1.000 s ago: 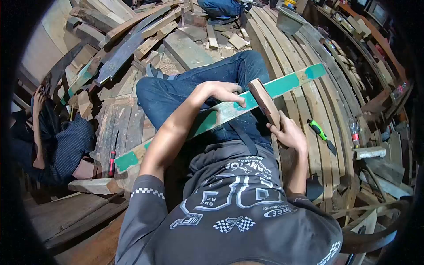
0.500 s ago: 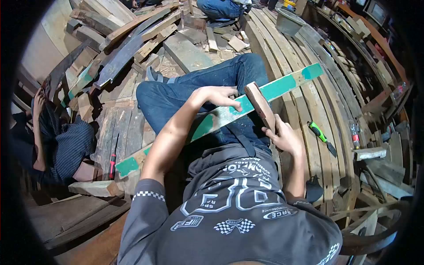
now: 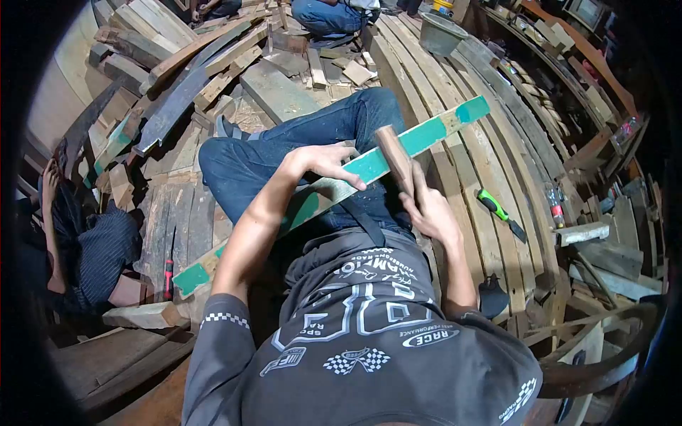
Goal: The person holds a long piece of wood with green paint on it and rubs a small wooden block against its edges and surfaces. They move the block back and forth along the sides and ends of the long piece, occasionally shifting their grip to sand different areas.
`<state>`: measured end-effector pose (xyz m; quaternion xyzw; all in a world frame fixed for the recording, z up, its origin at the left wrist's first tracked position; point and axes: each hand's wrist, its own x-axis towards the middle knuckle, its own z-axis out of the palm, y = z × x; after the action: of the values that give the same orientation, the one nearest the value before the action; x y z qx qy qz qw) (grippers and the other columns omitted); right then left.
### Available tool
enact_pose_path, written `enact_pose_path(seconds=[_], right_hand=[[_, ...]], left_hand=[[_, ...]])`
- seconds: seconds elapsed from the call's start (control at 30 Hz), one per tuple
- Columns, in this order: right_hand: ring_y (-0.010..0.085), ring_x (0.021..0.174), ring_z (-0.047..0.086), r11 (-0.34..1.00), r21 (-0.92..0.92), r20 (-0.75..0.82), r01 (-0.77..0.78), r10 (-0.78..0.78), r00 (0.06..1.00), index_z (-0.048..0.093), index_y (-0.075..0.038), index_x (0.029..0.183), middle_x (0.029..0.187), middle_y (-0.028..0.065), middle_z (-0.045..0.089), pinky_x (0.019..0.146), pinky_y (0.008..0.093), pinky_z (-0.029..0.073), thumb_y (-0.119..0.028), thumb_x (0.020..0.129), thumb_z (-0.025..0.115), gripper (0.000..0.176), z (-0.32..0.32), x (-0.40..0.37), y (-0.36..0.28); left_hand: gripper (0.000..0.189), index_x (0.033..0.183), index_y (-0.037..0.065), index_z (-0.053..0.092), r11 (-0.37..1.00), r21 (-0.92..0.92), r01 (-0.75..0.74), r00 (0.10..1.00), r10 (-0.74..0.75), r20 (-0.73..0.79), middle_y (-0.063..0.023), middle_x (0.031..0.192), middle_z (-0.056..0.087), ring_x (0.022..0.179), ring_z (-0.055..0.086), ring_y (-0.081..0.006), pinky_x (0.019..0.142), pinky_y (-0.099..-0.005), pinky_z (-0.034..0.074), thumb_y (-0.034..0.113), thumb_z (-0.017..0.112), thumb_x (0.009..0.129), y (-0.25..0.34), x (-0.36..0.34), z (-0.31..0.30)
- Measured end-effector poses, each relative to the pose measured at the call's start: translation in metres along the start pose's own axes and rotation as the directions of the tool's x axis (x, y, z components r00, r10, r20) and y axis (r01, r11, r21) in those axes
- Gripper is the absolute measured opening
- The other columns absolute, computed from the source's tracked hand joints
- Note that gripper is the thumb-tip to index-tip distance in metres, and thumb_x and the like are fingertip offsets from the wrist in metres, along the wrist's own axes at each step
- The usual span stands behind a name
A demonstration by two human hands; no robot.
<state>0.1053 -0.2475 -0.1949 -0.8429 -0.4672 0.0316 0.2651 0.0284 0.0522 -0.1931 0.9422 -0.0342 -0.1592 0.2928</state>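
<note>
A long wooden slat (image 3: pixel 430 133) with patchy green paint lies slantwise across my lap. My left hand (image 3: pixel 323 165) grips its middle, thumb on the painted face and the other fingers over the far edge. My right hand (image 3: pixel 433 213) holds a short brown wooden block (image 3: pixel 395 157) crosswise against the slat, its index finger stretched along the block. Whether the block's underside touches the paint is hidden. To the right of that hand, a green-handled knife-like tool (image 3: pixel 499 211) rests on the boards.
Long boards (image 3: pixel 455 170) run along my right side, with a grey bucket (image 3: pixel 442 34) at their far end. Scrap wood (image 3: pixel 153 67) is piled ahead on the left. A red-handled screwdriver (image 3: pixel 169 278) lies near the slat's left end. Another person (image 3: pixel 89 241) sits at far left.
The whole view has shifted a little, so things appear further left. My right index finger has straightened along the block. My left hand keeps its grip on the slat.
</note>
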Motion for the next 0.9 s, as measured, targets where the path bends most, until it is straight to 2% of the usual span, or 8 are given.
enact_pose_path(seconds=[0.13, 0.27, 0.4, 0.47, 0.57, 0.67, 0.73, 0.9], right_hand=[[0.0500, 0.118, 0.061, 0.991, 0.131, 0.016, -0.032, 0.031, 0.999, 0.037, -0.002, 0.155, 0.126, 0.0355, 0.063, 0.098, 0.0509, 0.049, -0.033, 0.105, 0.055, 0.062, -0.014, 0.021, 0.038], [0.0524, 0.093, 0.067, 0.966, -0.086, -0.223, -0.243, 0.219, 0.950, 0.037, -0.009, 0.157, 0.097, 0.0342, 0.069, 0.078, 0.0590, 0.053, -0.036, 0.104, 0.055, 0.062, -0.013, 0.036, 0.040], [0.0511, 0.101, 0.065, 0.992, 0.001, 0.161, 0.129, -0.128, 0.979, 0.039, -0.016, 0.157, 0.111, 0.0317, 0.067, 0.087, 0.0567, 0.052, -0.035, 0.097, 0.067, 0.070, -0.025, 0.022, 0.049], [0.0506, 0.099, 0.067, 0.977, 0.046, -0.060, 0.209, -0.206, 0.977, 0.040, -0.020, 0.157, 0.104, 0.0329, 0.069, 0.083, 0.0564, 0.053, -0.033, 0.098, 0.065, 0.065, -0.028, 0.026, 0.084], [0.0508, 0.094, 0.068, 0.955, -0.051, -0.206, -0.291, 0.275, 0.939, 0.038, -0.018, 0.158, 0.095, 0.0327, 0.070, 0.079, 0.0568, 0.054, -0.034, 0.100, 0.062, 0.065, -0.036, 0.030, 0.056], [0.0496, 0.100, 0.067, 0.978, -0.042, 0.058, 0.202, -0.200, 0.978, 0.035, -0.022, 0.159, 0.107, 0.0302, 0.069, 0.084, 0.0553, 0.054, -0.036, 0.097, 0.067, 0.072, -0.022, 0.021, 0.067], [0.0474, 0.103, 0.067, 0.976, 0.035, 0.214, 0.213, -0.216, 0.953, 0.042, -0.024, 0.156, 0.113, 0.0271, 0.070, 0.087, 0.0549, 0.053, -0.035, 0.095, 0.069, 0.067, -0.038, 0.021, 0.047], [0.0485, 0.098, 0.069, 0.975, -0.023, -0.187, -0.222, 0.214, 0.959, 0.042, -0.011, 0.155, 0.104, 0.0317, 0.070, 0.084, 0.0528, 0.054, -0.029, 0.098, 0.064, 0.064, -0.044, 0.037, 0.070]], left_hand=[[0.127, 0.152, -0.004, 0.040, 1.000, -0.006, 0.005, 1.000, -0.005, 0.029, -0.0274, 0.146, 0.044, 0.141, 0.040, -0.0431, 0.116, -0.0475, 0.037, 0.081, 0.077, 0.065, -0.011, 0.001, 0.007], [0.126, 0.152, -0.003, 0.041, 1.000, 0.026, -0.002, 0.998, 0.001, 0.056, -0.0261, 0.150, 0.042, 0.142, 0.040, -0.0425, 0.116, -0.0473, 0.038, 0.077, 0.081, 0.063, -0.002, -0.001, 0.004], [0.125, 0.152, -0.003, 0.040, 0.999, 0.034, 0.011, 0.998, -0.013, 0.061, -0.0283, 0.142, 0.048, 0.138, 0.040, -0.0430, 0.116, -0.0463, 0.036, 0.073, 0.084, 0.064, -0.007, 0.005, 0.007], [0.125, 0.152, -0.003, 0.040, 0.999, 0.038, 0.009, 0.999, -0.011, 0.037, -0.0286, 0.143, 0.049, 0.137, 0.040, -0.0429, 0.117, -0.0461, 0.035, 0.072, 0.086, 0.063, -0.012, 0.006, 0.013], [0.125, 0.152, -0.003, 0.039, 0.996, 0.079, 0.028, 0.998, -0.033, 0.060, -0.0285, 0.143, 0.049, 0.136, 0.041, -0.0427, 0.118, -0.0452, 0.034, 0.070, 0.087, 0.063, -0.003, 0.004, 0.009], [0.125, 0.154, -0.001, 0.038, 0.998, 0.040, -0.055, 0.998, 0.053, 0.037, -0.0284, 0.142, 0.049, 0.135, 0.041, -0.0430, 0.118, -0.0451, 0.033, 0.067, 0.089, 0.062, -0.013, 0.007, 0.010], [0.126, 0.156, 0.001, 0.036, 0.994, 0.114, -0.002, 1.000, 0.002, -0.002, -0.0297, 0.141, 0.048, 0.136, 0.040, -0.0430, 0.118, -0.0452, 0.034, 0.065, 0.090, 0.062, -0.013, 0.004, 0.014], [0.127, 0.155, 0.001, 0.037, 0.996, 0.084, -0.001, 0.999, -0.002, 0.041, -0.0298, 0.142, 0.048, 0.135, 0.042, -0.0430, 0.116, -0.0469, 0.035, 0.066, 0.090, 0.060, -0.010, 0.009, 0.014]])
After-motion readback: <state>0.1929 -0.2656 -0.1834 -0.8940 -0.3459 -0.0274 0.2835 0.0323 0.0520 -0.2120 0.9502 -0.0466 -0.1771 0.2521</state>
